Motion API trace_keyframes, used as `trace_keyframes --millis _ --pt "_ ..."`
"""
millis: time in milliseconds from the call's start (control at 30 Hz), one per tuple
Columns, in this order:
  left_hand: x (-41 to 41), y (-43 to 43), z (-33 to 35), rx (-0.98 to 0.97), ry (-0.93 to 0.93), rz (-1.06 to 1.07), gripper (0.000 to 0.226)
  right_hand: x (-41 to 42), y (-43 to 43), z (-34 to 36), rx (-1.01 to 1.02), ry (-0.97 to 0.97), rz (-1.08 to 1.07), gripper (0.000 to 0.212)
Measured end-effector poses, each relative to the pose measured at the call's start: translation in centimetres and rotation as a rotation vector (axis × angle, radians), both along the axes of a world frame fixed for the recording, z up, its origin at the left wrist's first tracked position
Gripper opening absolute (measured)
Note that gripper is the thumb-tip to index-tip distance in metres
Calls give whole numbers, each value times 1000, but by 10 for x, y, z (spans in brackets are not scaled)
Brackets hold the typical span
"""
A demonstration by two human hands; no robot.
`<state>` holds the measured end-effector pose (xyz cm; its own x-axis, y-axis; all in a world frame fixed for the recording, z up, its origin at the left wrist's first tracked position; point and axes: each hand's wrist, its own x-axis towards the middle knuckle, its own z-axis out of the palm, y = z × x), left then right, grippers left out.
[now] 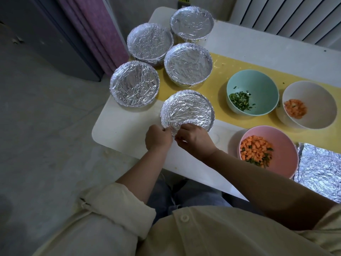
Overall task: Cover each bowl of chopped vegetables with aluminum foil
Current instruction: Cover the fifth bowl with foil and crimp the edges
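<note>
While the white worktop (127, 124) fills the middle and right of the frame, a yellow mat (219, 84) runs across it from the centre toward the right edge. At the upper left stands a purple curtain (96, 30), and a white ribbed radiator (295, 17) occupies the upper right. Four foil-covered bowls (188, 64) cluster in the upper centre, close together, some touching. Below them, at the frame's centre, sits the fifth foil-covered bowl (187, 109), partly on the mat. Both hands work at its near edge: the left hand (157, 137) has its fingers pinched shut on the foil rim, and the right hand (195, 138) likewise grips the foil's crumpled edge, hiding that part of the rim. To the right stand three uncovered bowls: a pink bowl (282, 146) of carrot cubes mixed with greens, a white bowl (317, 106) with a few carrot cubes, and a teal bowl (258, 84) with chopped greens. A loose foil sheet (321, 169) lies at the right edge, beside the pink bowl. No readable writing shows anywhere.
</note>
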<state>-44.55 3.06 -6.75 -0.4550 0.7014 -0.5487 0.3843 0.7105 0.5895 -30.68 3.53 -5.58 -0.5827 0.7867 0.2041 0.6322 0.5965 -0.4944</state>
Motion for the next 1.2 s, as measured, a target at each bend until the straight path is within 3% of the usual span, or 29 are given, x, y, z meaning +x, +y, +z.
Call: trace_keyframes --millis 100,233,333,533,667,833,1033,1100,1200 --pt "2 0 6 10 -15 11 35 0 1 1 -10 1 -4 10" --pt "14 1 20 -120 -406 187 33 0 1 4 -15 2 -16 8" --pt "18 0 19 -140 -525 194 36 -3 0 3 -16 28 -21 18" --pt "9 5 23 -142 -518 166 34 19 -1 -1 -19 -32 45 17" --pt "5 8 21 -162 -545 194 29 24 -1 2 44 -27 64 3" --pt "11 8 16 -80 -593 330 32 12 2 -3 56 0 66 20" --pt "-1 12 24 -97 -515 171 26 9 -1 2 -60 70 93 7" --pt "-11 14 28 -122 -476 86 28 15 4 5 -94 106 144 17" --pt "-25 17 26 -151 -408 56 26 30 11 7 -30 201 -109 28"
